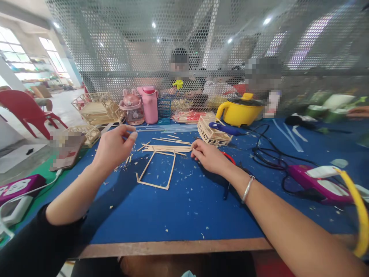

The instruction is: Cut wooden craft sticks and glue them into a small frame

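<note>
Left hand [113, 148] hovers above the blue table [184, 215], fingers loosely curled, thumb and forefinger nearly pinched; whether anything sits between them, I can't tell. Right hand [209, 156] rests on the table, fingertips touching the right end of the stick pile [167, 148]. Just near of that pile lies the stick frame [157, 171], flat, between both hands. Far right of the pile sits a small stick crate [211, 134], with a yellow pot [240, 110] beyond. Pink bottle [150, 104] stands far centre.

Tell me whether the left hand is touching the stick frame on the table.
Apart. The head view shows the left hand raised left of the stick frame, with bare blue table between them.
</note>
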`<state>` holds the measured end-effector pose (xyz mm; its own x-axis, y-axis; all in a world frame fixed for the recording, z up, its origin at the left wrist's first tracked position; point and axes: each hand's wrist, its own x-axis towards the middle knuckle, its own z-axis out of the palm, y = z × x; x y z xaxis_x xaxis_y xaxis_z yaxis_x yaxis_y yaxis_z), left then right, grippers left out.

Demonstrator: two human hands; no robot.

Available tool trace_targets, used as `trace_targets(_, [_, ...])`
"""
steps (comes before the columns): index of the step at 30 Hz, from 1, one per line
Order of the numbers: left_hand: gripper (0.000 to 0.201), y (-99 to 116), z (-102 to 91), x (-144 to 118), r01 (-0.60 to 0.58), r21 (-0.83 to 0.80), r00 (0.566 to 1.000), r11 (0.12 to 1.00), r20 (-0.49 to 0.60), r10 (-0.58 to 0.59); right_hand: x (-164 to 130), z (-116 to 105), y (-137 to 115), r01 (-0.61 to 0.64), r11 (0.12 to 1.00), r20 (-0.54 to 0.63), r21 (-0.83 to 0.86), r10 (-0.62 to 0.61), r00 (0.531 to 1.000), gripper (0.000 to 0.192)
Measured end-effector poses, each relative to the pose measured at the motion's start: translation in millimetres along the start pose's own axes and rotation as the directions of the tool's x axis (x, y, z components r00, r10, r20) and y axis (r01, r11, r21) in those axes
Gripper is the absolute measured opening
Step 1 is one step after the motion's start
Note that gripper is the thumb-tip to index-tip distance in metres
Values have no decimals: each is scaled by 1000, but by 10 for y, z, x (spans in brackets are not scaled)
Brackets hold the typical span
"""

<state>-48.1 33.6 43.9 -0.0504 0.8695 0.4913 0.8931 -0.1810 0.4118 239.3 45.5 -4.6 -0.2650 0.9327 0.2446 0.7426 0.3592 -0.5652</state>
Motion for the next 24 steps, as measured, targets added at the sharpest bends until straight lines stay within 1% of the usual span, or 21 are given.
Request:
trace_targets(2, [35,-194,104,36,24,-46,999,999,28,-23,-18,-27,-1,-5,998,30,57,4,1000,6])
trace_targets(4, [33,-256,163,-19,18,-74,1000,997,8,-17,-37,-47,-3,0,995,59,101,-6,998,5])
trace_targets(5, [32,-239,162,-71,3,-87,1000,996,-31,-6,-45,-54,-6,5,995,74,102,-12,997,6])
trace_targets(6, [32,-198,142,-130,-13,-99,995,995,-97,4,-51,-57,-11,14,996,90,87,-21,996,8])
trace_targets(7, [31,-143,110,-190,-45,-114,985,992,-172,25,-55,-56,-18,27,998,103,56,-32,994,10])
trace_targets(8, [31,-85,74,-245,-101,-120,970,988,-233,71,-57,-51,-26,41,999,109,19,-42,993,11])
trace_targets(9, [30,-33,42,-288,-139,-127,963,982,-250,103,-57,-41,-34,53,999,110,-9,-52,993,11])
trace_targets(10, [31,3,22,-316,-157,-134,962,978,-245,120,-55,-27,-42,59,998,105,-17,-57,993,10])
trace_targets(12, [32,9,34,-311,-141,-141,976,980,-185,114,-46,11,-53,46,999,101,29,-49,994,8])
trace_targets(14, [32,-72,111,-233,-76,-130,994,989,-87,65,-36,52,-63,22,998,91,60,-28,995,7])
trace_targets(15, [33,-132,164,-178,-23,-129,1000,991,-4,23,-32,71,-69,19,999,79,37,-22,997,7])
trace_targets(16, [33,-193,219,-121,18,-115,997,993,82,-8,-28,88,-76,21,1000,64,-12,-20,998,7])
trace_targets(17, [33,-247,271,-69,31,-88,988,996,154,-17,-25,104,-85,24,997,52,-79,-20,998,7])
trace_targets(18, [33,-288,316,-27,15,-67,971,998,240,1,-22,120,-96,27,989,50,-146,-20,999,8])
trace_targets(19, [36,-312,353,1,-1,-42,947,999,321,14,-18,136,-106,31,979,56,-202,-20,998,9])
trace_targets(20, [39,-318,381,16,-22,-21,925,1000,380,28,-12,153,-116,35,969,71,-245,-19,997,11])
trace_targets(22, [44,-285,419,13,-63,5,888,998,457,54,8,192,-132,53,949,94,-309,-25,995,17])
trace_targets(24, [44,-221,442,-10,-95,33,870,995,488,66,38,233,-139,62,930,90,-362,-32,995,21])
